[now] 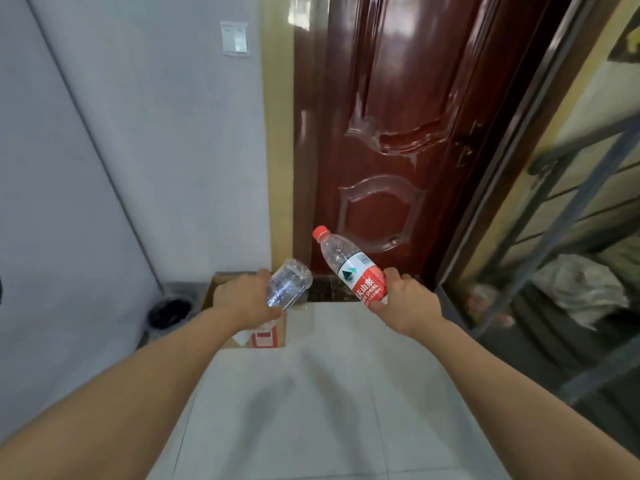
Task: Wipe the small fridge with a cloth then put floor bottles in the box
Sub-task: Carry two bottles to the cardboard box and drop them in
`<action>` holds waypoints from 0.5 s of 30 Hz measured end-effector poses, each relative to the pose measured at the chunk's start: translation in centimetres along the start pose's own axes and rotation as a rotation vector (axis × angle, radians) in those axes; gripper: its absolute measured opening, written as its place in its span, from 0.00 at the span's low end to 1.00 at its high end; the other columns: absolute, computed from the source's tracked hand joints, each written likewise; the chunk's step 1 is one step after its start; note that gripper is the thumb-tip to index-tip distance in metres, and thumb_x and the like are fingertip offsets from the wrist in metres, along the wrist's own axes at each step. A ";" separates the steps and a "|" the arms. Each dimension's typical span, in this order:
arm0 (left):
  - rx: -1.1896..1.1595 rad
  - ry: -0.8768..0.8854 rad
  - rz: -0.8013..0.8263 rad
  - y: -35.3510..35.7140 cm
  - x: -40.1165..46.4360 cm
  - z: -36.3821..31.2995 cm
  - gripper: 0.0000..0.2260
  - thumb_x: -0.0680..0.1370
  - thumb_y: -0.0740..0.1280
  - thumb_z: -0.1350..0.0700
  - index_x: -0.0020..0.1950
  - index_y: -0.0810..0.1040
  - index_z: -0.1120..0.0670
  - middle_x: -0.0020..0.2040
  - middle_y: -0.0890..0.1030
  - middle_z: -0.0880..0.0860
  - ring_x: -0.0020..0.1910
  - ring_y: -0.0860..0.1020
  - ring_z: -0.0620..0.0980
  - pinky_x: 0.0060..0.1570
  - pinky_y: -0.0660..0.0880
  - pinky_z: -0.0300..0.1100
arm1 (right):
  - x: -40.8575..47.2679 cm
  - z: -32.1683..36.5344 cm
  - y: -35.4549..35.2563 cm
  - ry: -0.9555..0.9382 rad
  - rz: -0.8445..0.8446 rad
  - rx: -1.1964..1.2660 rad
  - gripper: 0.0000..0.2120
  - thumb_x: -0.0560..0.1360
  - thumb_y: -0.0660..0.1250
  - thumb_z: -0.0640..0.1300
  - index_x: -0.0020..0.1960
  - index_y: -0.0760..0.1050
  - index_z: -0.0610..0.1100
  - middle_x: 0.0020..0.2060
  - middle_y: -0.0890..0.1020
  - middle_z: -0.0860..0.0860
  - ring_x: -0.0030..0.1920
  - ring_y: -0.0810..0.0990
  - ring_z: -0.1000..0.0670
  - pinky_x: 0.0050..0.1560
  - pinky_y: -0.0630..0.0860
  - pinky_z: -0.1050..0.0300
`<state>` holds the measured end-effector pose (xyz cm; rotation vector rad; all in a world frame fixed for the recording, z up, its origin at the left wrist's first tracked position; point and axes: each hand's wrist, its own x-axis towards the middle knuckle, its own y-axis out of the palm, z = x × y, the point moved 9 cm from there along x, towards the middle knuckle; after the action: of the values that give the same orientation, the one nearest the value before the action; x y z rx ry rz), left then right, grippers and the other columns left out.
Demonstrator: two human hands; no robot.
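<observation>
My left hand [242, 297] grips a clear, label-less plastic bottle [289, 285], held on a tilt with its base pointing up and away. It hangs over the open cardboard box [266, 336] that stands on the floor against the wall. My right hand [407, 299] holds a second clear bottle [349, 268] by its lower half. That one has a red cap and a red-and-white label, and it leans up and to the left. The fridge and the cloth are out of view.
A glossy dark red door [398, 133] stands straight ahead above a dark threshold [325, 289]. A black waste bin [169, 311] sits left of the box by the grey wall. A metal rack with white bags [581, 292] fills the right side. Pale floor tiles [329, 393] lie below.
</observation>
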<state>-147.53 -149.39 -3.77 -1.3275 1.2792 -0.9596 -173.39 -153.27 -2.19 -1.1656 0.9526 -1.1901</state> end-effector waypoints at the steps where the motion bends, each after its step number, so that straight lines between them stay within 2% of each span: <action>1: -0.001 -0.023 0.005 0.2 1.9 0.1 0.24 0.70 0.69 0.43 0.61 0.67 0.50 0.52 0.80 0.51 0.48 0.78 0.51 0.42 0.75 0.43 | 2.0 -0.1 0.3 -0.010 0.008 -0.005 0.30 0.71 0.68 0.60 0.65 0.62 0.46 0.59 0.75 0.45 0.58 0.76 0.43 0.54 0.74 0.49; 3: -0.015 -0.074 0.015 0.4 5.8 0.3 0.25 0.71 0.69 0.42 0.62 0.66 0.50 0.52 0.79 0.51 0.45 0.78 0.50 0.40 0.73 0.43 | 6.1 -0.2 0.9 -0.028 0.034 -0.021 0.31 0.71 0.69 0.60 0.65 0.62 0.46 0.59 0.75 0.45 0.58 0.76 0.43 0.54 0.74 0.49; 10: -0.053 -0.150 0.045 0.7 17.0 -0.1 0.27 0.69 0.69 0.42 0.63 0.66 0.49 0.50 0.79 0.51 0.44 0.77 0.50 0.40 0.76 0.43 | 18.6 -1.2 1.6 -0.071 0.106 -0.030 0.31 0.71 0.69 0.59 0.67 0.63 0.46 0.60 0.75 0.45 0.59 0.76 0.42 0.56 0.74 0.50; 13: -0.058 -0.235 0.054 0.8 21.3 0.7 0.26 0.69 0.69 0.42 0.62 0.66 0.49 0.47 0.77 0.49 0.42 0.76 0.48 0.34 0.73 0.41 | 24.6 0.0 2.4 -0.137 0.150 0.000 0.29 0.71 0.69 0.58 0.65 0.64 0.46 0.60 0.76 0.45 0.59 0.77 0.43 0.55 0.73 0.50; 15: -0.070 -0.281 0.054 0.9 23.2 1.5 0.26 0.69 0.69 0.41 0.62 0.66 0.49 0.48 0.77 0.49 0.42 0.77 0.48 0.37 0.76 0.42 | 27.4 1.0 3.0 -0.195 0.169 0.008 0.29 0.71 0.69 0.57 0.66 0.64 0.46 0.60 0.76 0.45 0.59 0.76 0.43 0.55 0.74 0.50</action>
<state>-143.45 -172.01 -7.18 -1.4184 1.1340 -0.6691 -167.72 -180.19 -3.88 -1.1483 0.8786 -0.9274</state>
